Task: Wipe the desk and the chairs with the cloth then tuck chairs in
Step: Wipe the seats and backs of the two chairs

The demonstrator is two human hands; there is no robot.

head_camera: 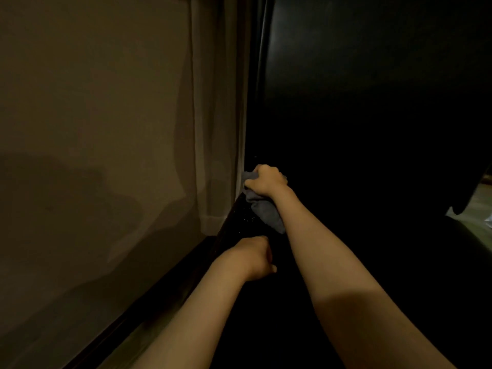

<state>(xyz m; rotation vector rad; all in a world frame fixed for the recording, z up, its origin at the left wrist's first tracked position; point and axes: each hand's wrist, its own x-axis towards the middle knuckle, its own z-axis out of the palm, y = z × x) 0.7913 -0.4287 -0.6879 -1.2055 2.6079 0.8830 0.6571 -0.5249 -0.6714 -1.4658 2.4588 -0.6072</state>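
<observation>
My right hand [267,180] grips a bunched grey cloth [263,207] and holds it against a very dark surface [346,182] at its left edge, close to a pale curtain. The cloth's loose end hangs below my wrist. My left hand [254,255] is nearer to me, its fingers curled down over the dark edge [234,222] of the same piece of furniture; what the fingers hold is hidden. The scene is too dark to tell whether this surface is the desk or a chair.
A beige wall [93,129] fills the left side, with a sheer curtain [218,129] hanging beside the dark furniture. A dark skirting strip [165,283] runs along the wall's foot. At the far right a strip of lighter floor [479,209] shows.
</observation>
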